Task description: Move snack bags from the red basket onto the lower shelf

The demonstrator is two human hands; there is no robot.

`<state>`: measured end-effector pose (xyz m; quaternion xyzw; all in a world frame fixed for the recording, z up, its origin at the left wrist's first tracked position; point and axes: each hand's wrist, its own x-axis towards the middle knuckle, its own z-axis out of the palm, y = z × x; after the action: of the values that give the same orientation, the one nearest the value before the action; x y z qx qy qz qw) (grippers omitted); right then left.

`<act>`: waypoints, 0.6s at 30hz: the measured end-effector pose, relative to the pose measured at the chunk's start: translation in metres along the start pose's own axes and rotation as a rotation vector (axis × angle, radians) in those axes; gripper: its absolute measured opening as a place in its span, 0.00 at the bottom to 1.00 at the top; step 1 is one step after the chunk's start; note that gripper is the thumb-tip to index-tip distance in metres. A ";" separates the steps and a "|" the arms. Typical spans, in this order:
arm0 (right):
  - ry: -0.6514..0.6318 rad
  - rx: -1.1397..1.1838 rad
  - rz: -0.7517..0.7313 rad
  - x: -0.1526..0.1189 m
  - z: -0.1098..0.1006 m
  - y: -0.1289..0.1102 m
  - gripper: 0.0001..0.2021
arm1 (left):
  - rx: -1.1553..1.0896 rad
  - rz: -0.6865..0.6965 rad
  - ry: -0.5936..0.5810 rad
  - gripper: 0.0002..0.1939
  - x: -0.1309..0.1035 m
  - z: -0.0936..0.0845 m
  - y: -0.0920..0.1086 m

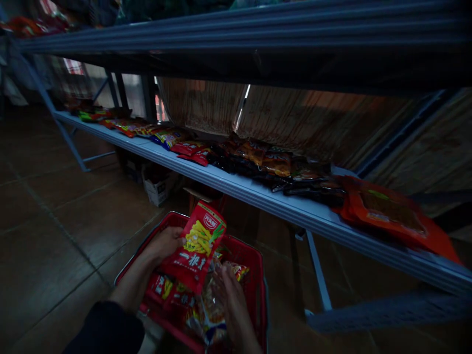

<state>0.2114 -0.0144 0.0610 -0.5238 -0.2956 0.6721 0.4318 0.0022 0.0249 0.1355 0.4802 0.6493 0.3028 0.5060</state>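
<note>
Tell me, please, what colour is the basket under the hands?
The basket is red, as the head view shows.

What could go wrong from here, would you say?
The left hand grips the red packet only near one edge, so it might twist or slip. Packets already loosely piled in the basket could get crushed. The large orange bag reaches the shelf's front edge; a bump might dislodge it.
</note>
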 end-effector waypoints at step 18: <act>-0.054 0.160 0.018 0.037 -0.022 0.015 0.44 | -0.320 -0.036 -0.043 0.11 0.009 0.056 0.014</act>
<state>0.2252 0.0102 0.0254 -0.4719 -0.2476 0.7114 0.4582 0.0596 0.0325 0.1272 0.3883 0.5900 0.3830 0.5953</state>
